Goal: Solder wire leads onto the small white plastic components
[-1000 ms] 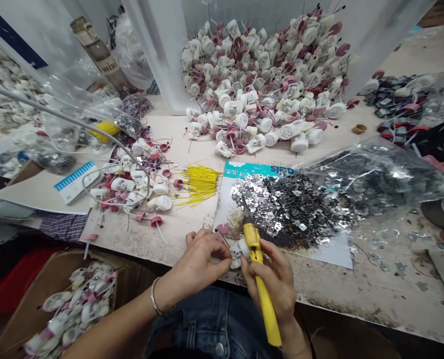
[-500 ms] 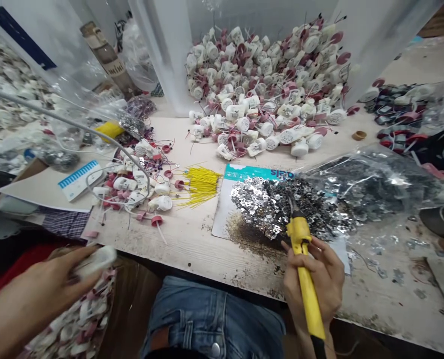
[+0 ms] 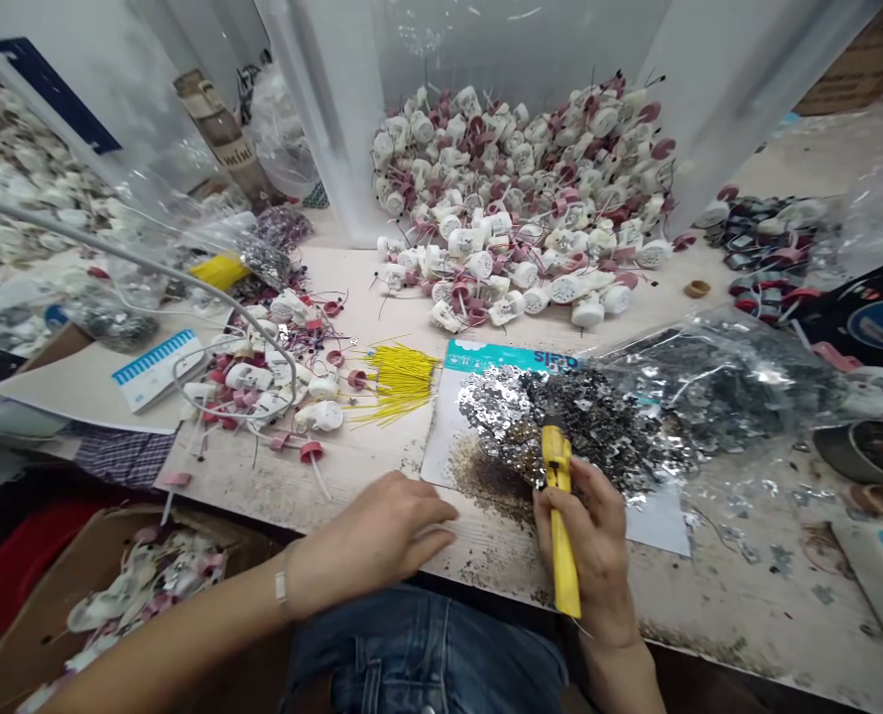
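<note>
My right hand (image 3: 586,540) grips a yellow soldering iron (image 3: 559,496) by its handle, its front end pointing into a heap of small shiny metal plates (image 3: 605,421). The heap lies on a white and teal sheet (image 3: 441,441), beside brown crumbs. Just left of the sheet, at the table's front edge, my left hand (image 3: 382,526) is open with thumb and fingers apart, nothing visible in it. Behind it lie a bundle of yellow wires (image 3: 401,382) and several white and pink plastic parts (image 3: 320,415) with thin leads.
A translucent bin (image 3: 337,188) at the back spills a pile of white parts (image 3: 516,198). A cardboard box (image 3: 40,605) of similar parts stands below the table at left. A grey cable (image 3: 136,243) loops over the left side. A clear plastic bag (image 3: 739,367) lies right of the heap.
My left hand has let go of a white plastic part over the box and moved right to the table edge. My right hand has shifted slightly left with the soldering iron.
</note>
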Demonstrator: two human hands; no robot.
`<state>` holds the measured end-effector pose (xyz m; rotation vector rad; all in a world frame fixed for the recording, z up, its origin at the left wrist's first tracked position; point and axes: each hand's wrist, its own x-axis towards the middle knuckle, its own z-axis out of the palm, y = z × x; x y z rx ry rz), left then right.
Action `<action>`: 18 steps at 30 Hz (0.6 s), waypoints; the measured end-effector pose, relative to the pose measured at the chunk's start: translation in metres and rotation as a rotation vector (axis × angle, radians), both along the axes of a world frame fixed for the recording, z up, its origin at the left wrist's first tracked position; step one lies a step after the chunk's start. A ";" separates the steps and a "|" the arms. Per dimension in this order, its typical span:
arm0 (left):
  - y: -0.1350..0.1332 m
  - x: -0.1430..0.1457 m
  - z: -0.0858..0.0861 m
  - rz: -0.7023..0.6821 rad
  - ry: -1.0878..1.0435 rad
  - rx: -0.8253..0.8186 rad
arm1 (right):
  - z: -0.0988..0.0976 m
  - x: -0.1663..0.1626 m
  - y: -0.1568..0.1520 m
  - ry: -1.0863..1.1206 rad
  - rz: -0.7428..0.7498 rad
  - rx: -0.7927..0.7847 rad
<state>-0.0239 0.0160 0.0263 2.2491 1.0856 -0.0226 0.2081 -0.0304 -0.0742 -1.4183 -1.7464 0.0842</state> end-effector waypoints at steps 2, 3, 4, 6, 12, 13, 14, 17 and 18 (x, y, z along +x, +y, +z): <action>0.009 0.030 -0.005 -0.091 -0.029 -0.013 | -0.002 0.004 -0.003 0.002 0.026 -0.046; 0.013 0.042 -0.007 -0.111 -0.029 0.002 | -0.003 0.007 -0.005 -0.006 0.034 -0.035; 0.016 0.053 -0.011 -0.121 -0.030 0.021 | -0.004 0.010 -0.007 -0.016 0.042 -0.016; 0.020 0.068 -0.018 -0.125 -0.027 0.062 | -0.006 0.015 -0.010 -0.042 0.080 -0.001; 0.021 0.076 -0.028 -0.124 -0.024 0.080 | -0.005 0.021 -0.017 0.074 0.086 -0.044; 0.021 0.076 -0.029 -0.115 -0.017 0.076 | -0.003 0.020 -0.018 0.097 0.030 -0.018; 0.021 0.078 -0.030 -0.105 -0.008 0.083 | -0.001 0.019 -0.019 0.110 -0.042 0.015; 0.020 0.088 -0.038 -0.108 -0.004 0.184 | 0.007 0.016 -0.020 0.111 -0.268 0.134; 0.020 0.093 -0.042 -0.125 -0.011 0.230 | 0.009 0.016 -0.020 0.120 -0.338 0.163</action>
